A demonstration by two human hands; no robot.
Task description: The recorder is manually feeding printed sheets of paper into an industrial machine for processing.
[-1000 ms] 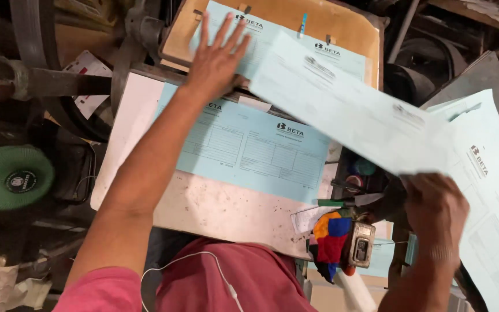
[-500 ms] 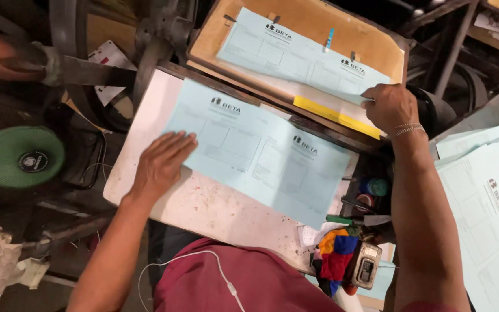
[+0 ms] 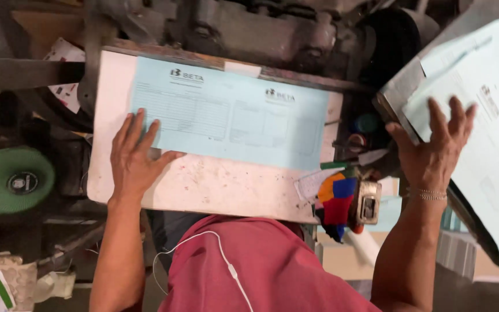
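A pale blue printed sheet (image 3: 244,115) lies flat on a stained white board (image 3: 226,188) in front of me. My left hand (image 3: 136,156) rests palm down with fingers spread on the sheet's lower left corner. Off to the right, my right hand (image 3: 434,147) is spread flat on a stack of pale blue sheets (image 3: 486,133) that lies tilted on a grey surface. Neither hand grips anything. A bracelet circles my right wrist.
Dark machine parts (image 3: 272,26) stand behind the board. A green round roll (image 3: 11,179) sits at the left. A multicoloured cloth (image 3: 337,202), a small metal device (image 3: 369,202) and small pots (image 3: 367,124) crowd the gap between board and stack.
The view has shifted down and right. My right hand moved from the far feed board over to the stack on the right. My left hand stays on the sheet's left part.
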